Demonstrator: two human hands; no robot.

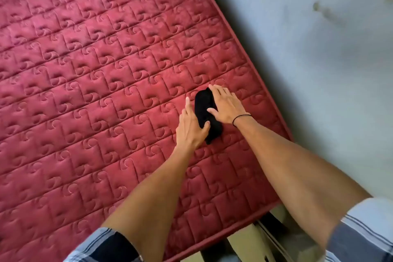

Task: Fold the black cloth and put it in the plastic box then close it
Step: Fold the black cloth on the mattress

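A small black cloth point(205, 110), bunched into a narrow strip, lies on the red quilted mattress point(95, 91) near its right edge. My left hand point(190, 127) rests along the cloth's left side, thumb pressed on the fabric and index finger stretched forward. My right hand point(225, 105) lies flat over the cloth's right side, with fingertips at its far end and thumb on its middle. A thin black band circles my right wrist. No plastic box is in view.
The mattress's right edge runs diagonally, with a grey wall or floor point(319, 59) beyond it. At the bottom right, below the mattress's near edge, pale and dark items point(261, 238) show partly, blurred. My striped sleeves sit in the bottom corners.
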